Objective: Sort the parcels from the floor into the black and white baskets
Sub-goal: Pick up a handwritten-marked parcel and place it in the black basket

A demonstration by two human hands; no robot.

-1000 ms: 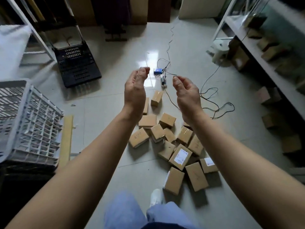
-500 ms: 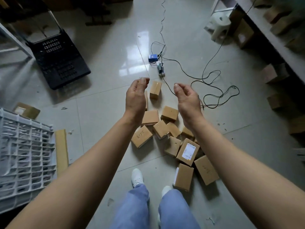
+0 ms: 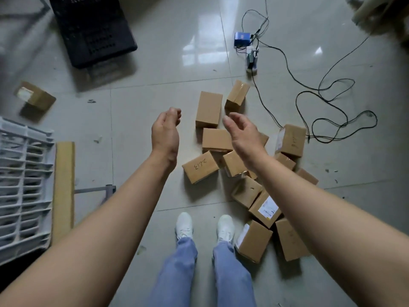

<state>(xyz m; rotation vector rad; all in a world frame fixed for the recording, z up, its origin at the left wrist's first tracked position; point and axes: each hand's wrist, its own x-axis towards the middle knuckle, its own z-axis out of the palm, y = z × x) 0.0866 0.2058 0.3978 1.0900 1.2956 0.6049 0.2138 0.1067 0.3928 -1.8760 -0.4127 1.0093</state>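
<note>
Several brown cardboard parcels lie in a loose pile on the tiled floor, one marked with handwriting (image 3: 200,166) and one with a white label (image 3: 265,208). My left hand (image 3: 165,134) hovers above the floor just left of the pile, fingers loosely curled, holding nothing. Over the pile's middle my right hand (image 3: 242,134) hangs relaxed, fingers spread, also holding nothing. The black basket (image 3: 93,29) stands at the far left of the floor. A white basket (image 3: 24,185) sits at the near left edge.
A lone parcel (image 3: 35,98) lies apart at the left between the baskets. A flat cardboard strip (image 3: 64,187) lies beside the white basket. Black cables (image 3: 332,100) and a blue device (image 3: 242,39) sprawl behind and right of the pile. My white shoes stand just before the pile.
The view has tilted down toward the floor and pile. Both hands have lowered toward the parcels, still holding nothing, and the right hand's fingers have spread.
</note>
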